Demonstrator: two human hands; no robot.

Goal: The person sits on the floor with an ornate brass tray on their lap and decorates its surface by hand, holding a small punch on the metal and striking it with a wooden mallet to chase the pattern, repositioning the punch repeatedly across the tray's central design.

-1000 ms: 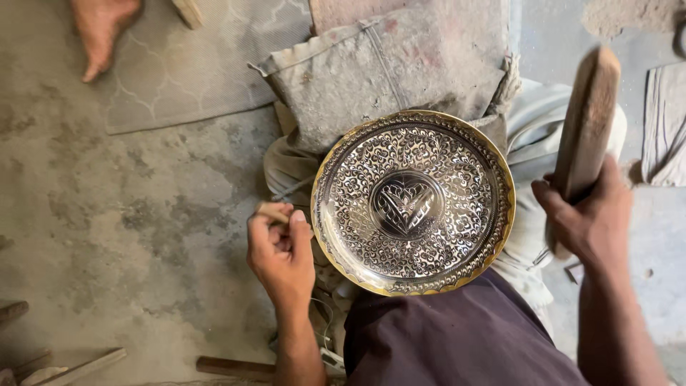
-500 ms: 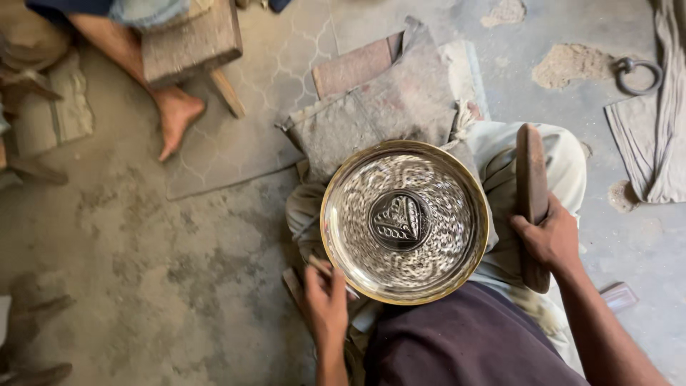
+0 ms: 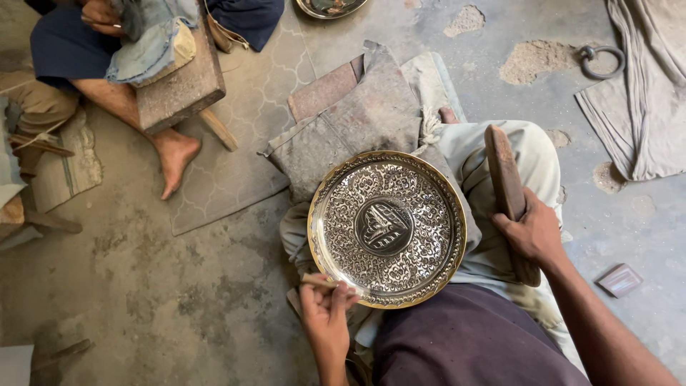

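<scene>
Brass-rimmed and silvery, the engraved round plate (image 3: pixel 386 229) lies face up on your lap. Your left hand (image 3: pixel 325 314) pinches a thin punch (image 3: pixel 318 281) at the plate's near-left rim, its long axis running left to right. Your right hand (image 3: pixel 532 232) grips a wooden mallet (image 3: pixel 506 189) whose length points away from you, resting along your thigh.

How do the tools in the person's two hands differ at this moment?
The left hand pinches a thin, short rod whose tip meets the engraved plate at its lower rim; the right hand grips a broad, long wooden block held off the plate, over the knee. The rod lies nearly level; the block points up and away. Both look brownish and worn.
</scene>
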